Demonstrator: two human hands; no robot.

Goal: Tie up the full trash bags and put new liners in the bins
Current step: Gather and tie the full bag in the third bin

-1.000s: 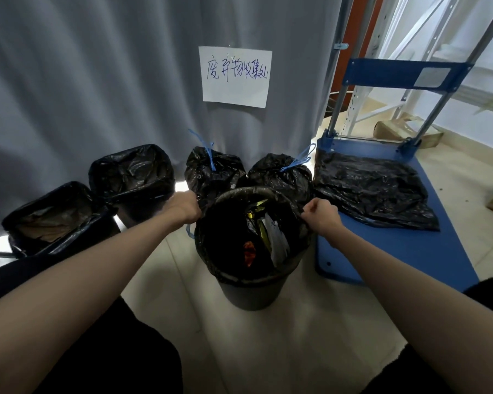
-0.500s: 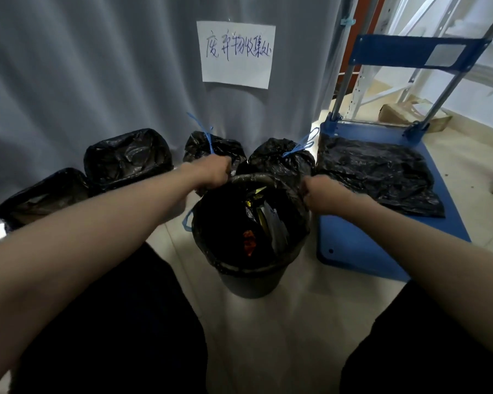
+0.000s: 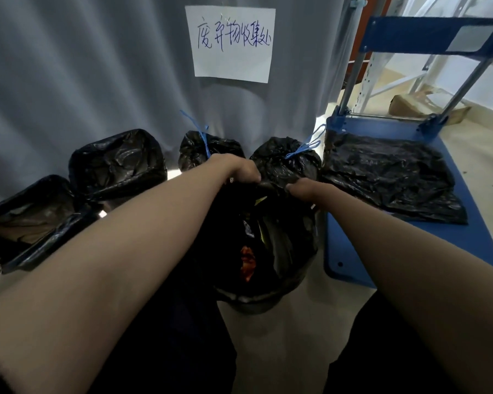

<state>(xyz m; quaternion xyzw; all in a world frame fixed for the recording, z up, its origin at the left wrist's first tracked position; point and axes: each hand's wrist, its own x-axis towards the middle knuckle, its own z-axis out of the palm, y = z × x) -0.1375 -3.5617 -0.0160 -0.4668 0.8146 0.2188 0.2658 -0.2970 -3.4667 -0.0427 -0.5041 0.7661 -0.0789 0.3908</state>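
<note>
The full trash bag sits in its round bin on the floor, beside the blue cart's left edge. Left hand and right hand pinch its far rim with curled fingers, nearly touching.

Both arms reach forward, left hand and right hand curled, close together.

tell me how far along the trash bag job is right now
Done: two tied bags with blue ties stand by the curtain, and two bins at left already carry black liners. In hand: the left hand and right hand grip the far rim of the full bag in the round bin. Left: tying it, lifting it out, and relining from the liners on the blue cart.
</note>
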